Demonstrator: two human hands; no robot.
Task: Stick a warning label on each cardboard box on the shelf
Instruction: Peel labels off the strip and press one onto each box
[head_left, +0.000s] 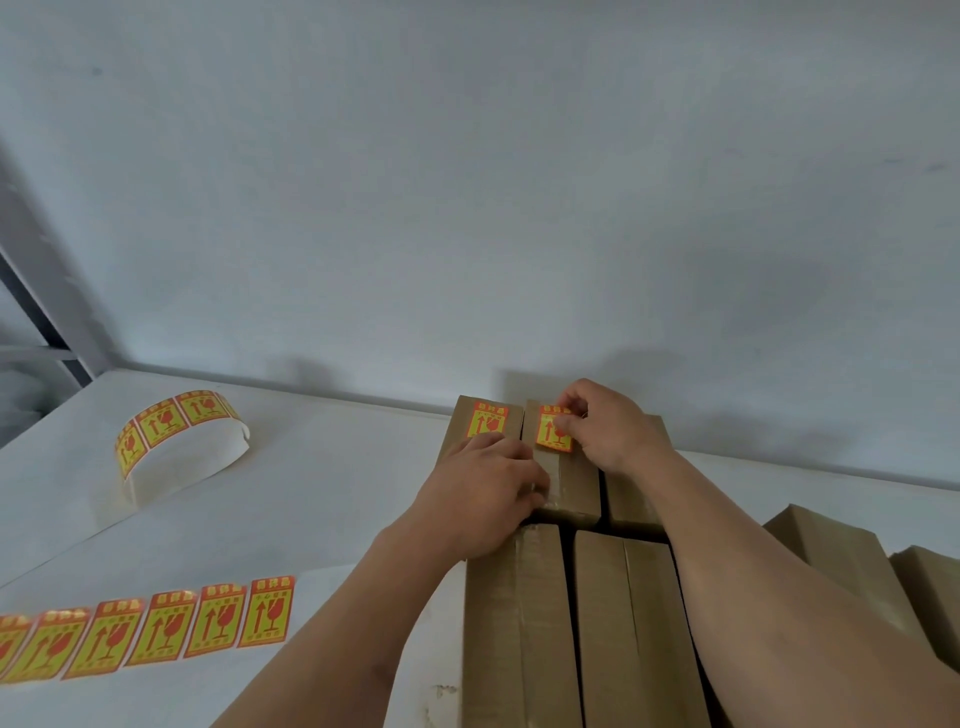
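Note:
Several brown cardboard boxes lie side by side on the white shelf (311, 467). The far left box (470, 431) carries an orange and yellow warning label (487, 420). On the box next to it (569, 478), my right hand (608, 426) pinches a second warning label (551, 428) at its top and right edge and holds it against the lid. My left hand (483, 493) rests palm down across the near ends of these two boxes, fingers curled over the seam. Two near boxes (519, 623) (639, 634) have bare lids.
A strip of warning labels on white backing runs from a curled loop (176, 421) at the far left to a flat row (156, 629) at the near left. More boxes (852, 561) stand at the right. A grey wall rises behind the shelf, a metal upright (47, 291) at left.

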